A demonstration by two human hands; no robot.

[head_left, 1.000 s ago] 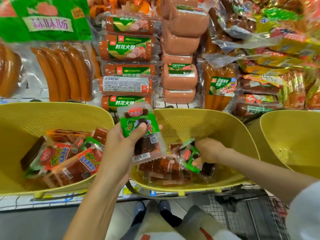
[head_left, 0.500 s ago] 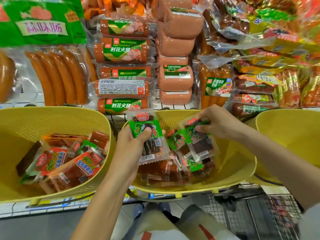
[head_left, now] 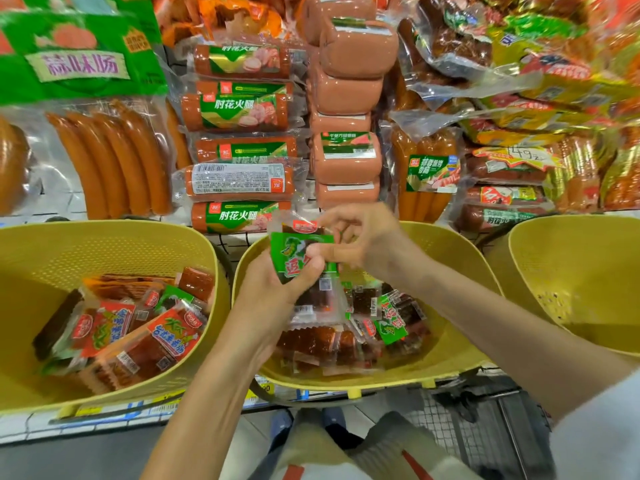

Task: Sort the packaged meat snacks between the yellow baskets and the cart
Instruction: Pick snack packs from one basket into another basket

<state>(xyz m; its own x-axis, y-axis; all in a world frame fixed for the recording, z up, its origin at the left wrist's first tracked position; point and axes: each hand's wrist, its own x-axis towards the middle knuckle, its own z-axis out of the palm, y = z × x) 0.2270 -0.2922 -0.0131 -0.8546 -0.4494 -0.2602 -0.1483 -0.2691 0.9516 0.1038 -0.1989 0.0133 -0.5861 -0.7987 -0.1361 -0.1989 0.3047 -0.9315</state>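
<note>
A shopper holds a green-labelled snack packet (head_left: 298,244) upright above the middle yellow basket (head_left: 450,247), at a shelf of packaged sausages (head_left: 239,110). The left hand (head_left: 273,292) grips its lower half, fingers curled behind and thumb on the front. The right hand (head_left: 363,237) pinches its top edge. More packets (head_left: 346,341) lie in that basket, and orange-labelled ones (head_left: 138,334) fill the left basket (head_left: 104,233). The wire cart (head_left: 450,431) stands below.
</note>
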